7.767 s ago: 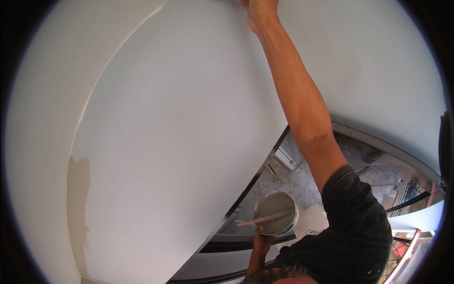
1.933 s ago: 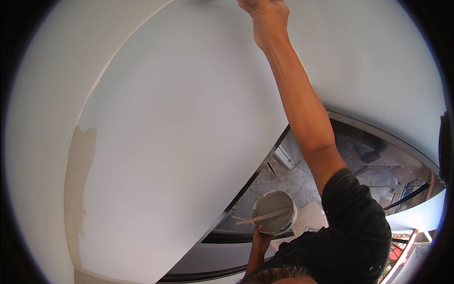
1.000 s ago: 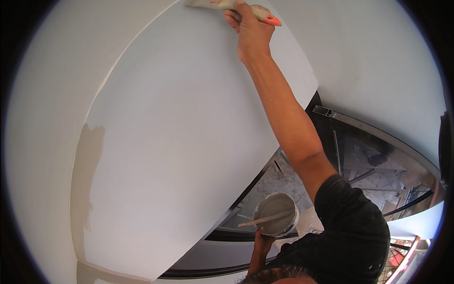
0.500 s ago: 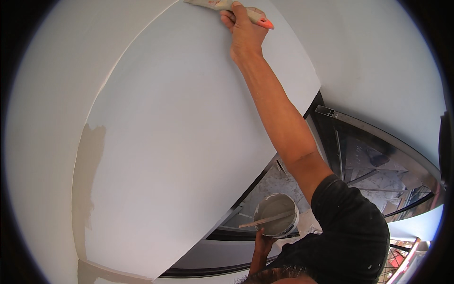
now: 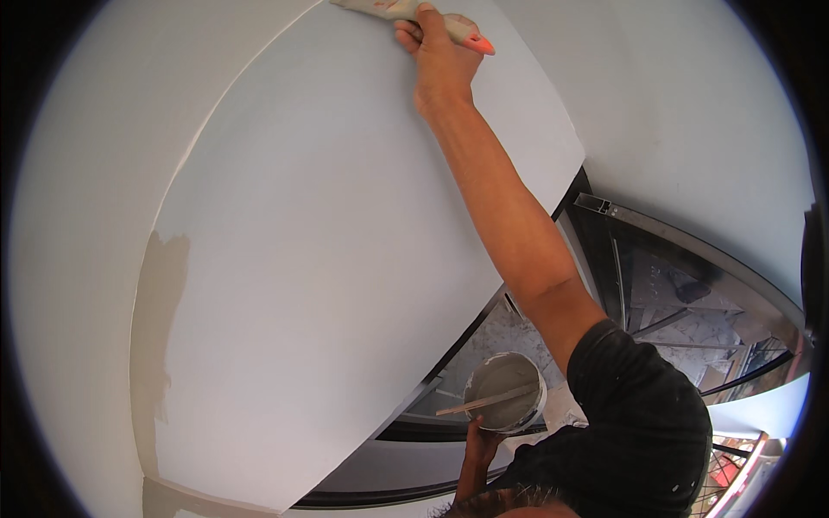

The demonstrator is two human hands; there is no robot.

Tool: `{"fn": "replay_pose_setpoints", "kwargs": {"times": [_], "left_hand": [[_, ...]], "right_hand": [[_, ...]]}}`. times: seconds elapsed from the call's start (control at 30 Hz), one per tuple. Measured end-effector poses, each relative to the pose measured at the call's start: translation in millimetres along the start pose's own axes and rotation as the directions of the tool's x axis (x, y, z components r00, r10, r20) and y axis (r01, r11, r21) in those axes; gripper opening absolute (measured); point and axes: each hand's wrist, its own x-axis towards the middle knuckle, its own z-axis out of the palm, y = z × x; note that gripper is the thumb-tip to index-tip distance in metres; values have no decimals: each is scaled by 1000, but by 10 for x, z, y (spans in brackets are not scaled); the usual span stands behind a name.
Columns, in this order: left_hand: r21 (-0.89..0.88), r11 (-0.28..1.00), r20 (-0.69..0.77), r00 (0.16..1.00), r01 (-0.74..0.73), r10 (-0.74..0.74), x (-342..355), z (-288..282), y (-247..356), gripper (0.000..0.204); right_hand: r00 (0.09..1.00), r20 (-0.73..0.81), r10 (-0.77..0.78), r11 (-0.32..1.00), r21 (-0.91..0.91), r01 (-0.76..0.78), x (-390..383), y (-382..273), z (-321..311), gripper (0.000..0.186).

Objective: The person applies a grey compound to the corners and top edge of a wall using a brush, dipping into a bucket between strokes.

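A flat paintbrush [image 5: 389,8] with an orange-tipped handle is gripped in my right hand [image 5: 445,56], fingers closed round the handle. Its head reaches the picture's top edge, by the pale seam where two white surfaces meet; whether the bristles touch is hard to tell. Lower down, my left hand [image 5: 483,439] is closed at the near side of a white bucket [image 5: 541,406], supporting it. Grey-beige paint [image 5: 505,380] fills part of the bucket, and a wooden stick [image 5: 488,401] lies across it. Some left fingers are hidden by the bucket.
A beige painted strip [image 5: 162,302] runs along the left seam and turns along the lower edge. Dark metal framing [image 5: 691,237] with glass stands at the right. Below the white panel's [image 5: 328,259] slanted edge, a marble-patterned floor [image 5: 505,332] shows.
My right hand and the paintbrush have shifted slightly to the left along the top. My left hand and the bucket have stayed in place.
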Motion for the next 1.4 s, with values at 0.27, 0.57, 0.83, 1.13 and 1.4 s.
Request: {"fn": "replay_pose_setpoints", "kwargs": {"times": [0.27, 0.57, 0.83, 1.13, 1.4], "left_hand": [[-3, 1000, -19, 1000, 0, 0, 4, 1, -10, 74], [1, 1000, -13, 1000, 5, -5, -13, 4, 3, 75], [15, 1000, 3, 1000, -7, 7, -25, 66, 29, 76], [36, 999, -7, 1000, -13, 13, -36, 91, 39, 81], [35, 999, -2, 1000, -15, 16, -43, 124, 57, 82]], "right_hand": [[1000, 9, 3, 989, 148, -5, -36, 35, 71, 18], [1000, -8, -19, 981, 193, 21, 24, 106, 90, 17], [1000, -13, -4, 988, 156, 6, -7, 56, 127, 18], [1000, 8, -26, 988, 152, 24, 18, 68, 120, 16], [999, 14, -32, 987, 158, 29, -5, 62, 126, 16]]}}
